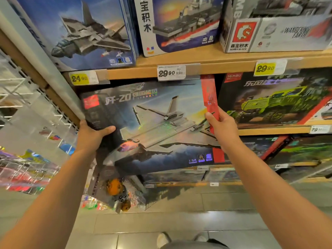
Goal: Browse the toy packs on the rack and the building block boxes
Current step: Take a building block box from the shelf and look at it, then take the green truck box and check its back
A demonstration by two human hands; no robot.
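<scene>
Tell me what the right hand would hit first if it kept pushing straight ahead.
Probably the green truck box on the shelf behind it; the right hand grips the jet box by its red edge. Depth is unclear.

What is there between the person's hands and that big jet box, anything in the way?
Nothing visible. The left hand grips the jet box at its dark left edge, and the right hand grips its red right edge. A keychain toy pack is also partly hidden behind the left forearm, below the box.

Bright shop light; edges blurred and bent, glare on floor [224, 218].
</scene>
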